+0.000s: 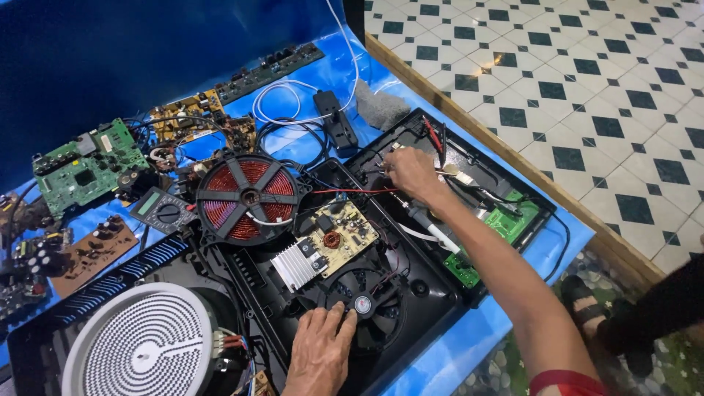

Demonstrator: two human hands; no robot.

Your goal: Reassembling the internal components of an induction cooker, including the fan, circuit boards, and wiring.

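Left hand: the left hand [319, 352] lies flat, fingers spread a little, its fingertips on the edge of the black fan [364, 306]; it holds nothing.
Open cooker: the black cooker case [411, 293] is already opened, so the fan, the silver heat sink [297, 265] and the yellow power board [339, 236] just beyond the left hand are bare. I judge that the opening is done and that the work on the wiring is in progress.
White heater disc: left of the left hand, a round white disc [143, 345] with wires at its side.
Copper coil: beyond the left hand, the red-brown coil [248, 196] is lifted out and rests at the case edge.
Right hand: the right hand [412, 172] has its fingers pressed together, pinching thin wires [389, 167] over the far half of the case.
Green board: right of the right hand, a green board [506, 224] is still in the case.
Labels: no package or sign is visible; the fan hub has a small round sticker, red and blue.
Meter: far left of the right hand, a dark meter [163, 210] with a round dial.
Spare boards: farthest left, a green board [88, 167] and a brown board [95, 251] lie on the blue sheet [469, 345].
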